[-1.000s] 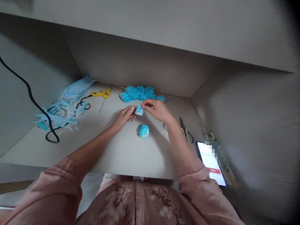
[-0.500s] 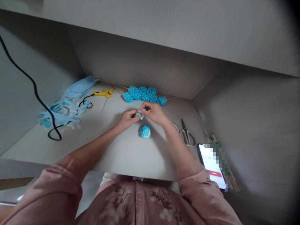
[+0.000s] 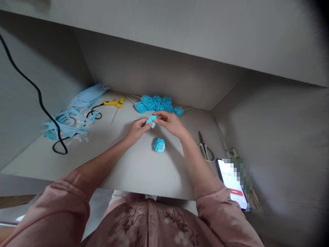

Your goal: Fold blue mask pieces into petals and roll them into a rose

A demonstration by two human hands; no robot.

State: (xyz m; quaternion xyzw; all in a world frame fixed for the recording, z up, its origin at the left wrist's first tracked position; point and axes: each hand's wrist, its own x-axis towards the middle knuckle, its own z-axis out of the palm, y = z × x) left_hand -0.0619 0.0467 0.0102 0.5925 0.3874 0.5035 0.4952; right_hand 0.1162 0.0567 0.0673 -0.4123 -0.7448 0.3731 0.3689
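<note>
Between my hands, above the middle of the table, is a small folded piece of blue mask fabric (image 3: pixel 151 120). My left hand (image 3: pixel 138 129) pinches its lower left side between thumb and fingers. On its right edge, my right hand (image 3: pixel 168 121) has thumb and fingertips closed. A crumpled blue roll of fabric with a white patch (image 3: pixel 158 145) lies on the table just below the hands. Beyond my right hand, several blue fabric roses (image 3: pixel 156 102) on thin sticks rest in a heap against the back panel.
At left, blue face masks (image 3: pixel 88 95) lie behind cut fabric scraps (image 3: pixel 69 123). A yellow glue gun (image 3: pixel 115 102) has a black cord (image 3: pixel 38 92) looping over the scraps. To the right are scissors (image 3: pixel 204 147), a lit phone (image 3: pixel 232 181) and thin sticks (image 3: pixel 257 200).
The blue piece has turned and more of it shows between my hands. My fingers have shifted slightly on it. The roll on the table stays put.
</note>
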